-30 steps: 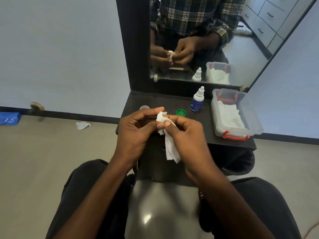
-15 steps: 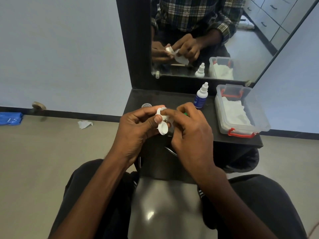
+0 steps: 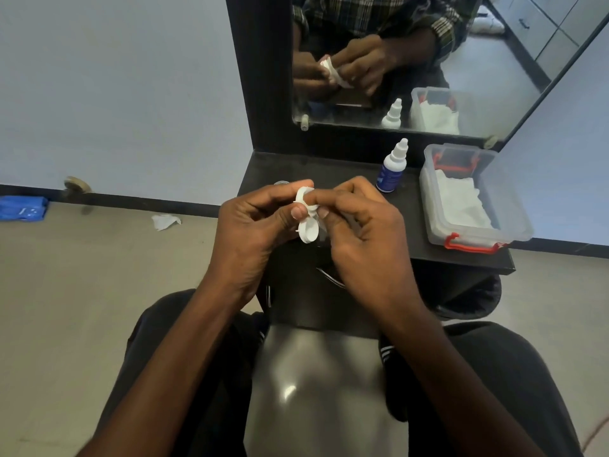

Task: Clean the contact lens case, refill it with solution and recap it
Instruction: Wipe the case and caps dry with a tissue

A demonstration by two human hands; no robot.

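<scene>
Two hands work at chest height over a dark shelf point(image 3: 428, 252), both on a white lens case point(image 3: 308, 222). Left hand point(image 3: 253, 232) pinches the case between thumb and forefinger, other fingers curled under. Right hand point(image 3: 362, 232): fingers curled, fingertips pressed against the upper well of the case; whether it holds a tissue there, can't tell from this side. Case is held on edge, lower well facing the viewer, no caps on it. What's inside the wells: not visible.

Containers: clear plastic box point(image 3: 504, 206) w/ red clips sits at the right end of the shelf, lid off, white tissues point(image 3: 461, 206) inside. Small dropper bottle point(image 3: 392, 168), white cap, blue label, stands upright just left of the box, well apart from the hands. Fluid level not readable. Small round item point(image 3: 280, 183) on the shelf behind left hand, mostly hidden.

Surface and room: shelf is black, fixed under a wall mirror point(image 3: 428, 61) in a dark frame. Mirror shows the hands, the bottle, the box and a plaid shirt. Wall is pale grey-blue w/ black skirting. Floor is beige; a crumpled tissue point(image 3: 165, 222) lies on it near the skirting, blue object point(image 3: 21, 208) at far left edge. Person is seated, dark trousers, knees either side of the shelf.
</scene>
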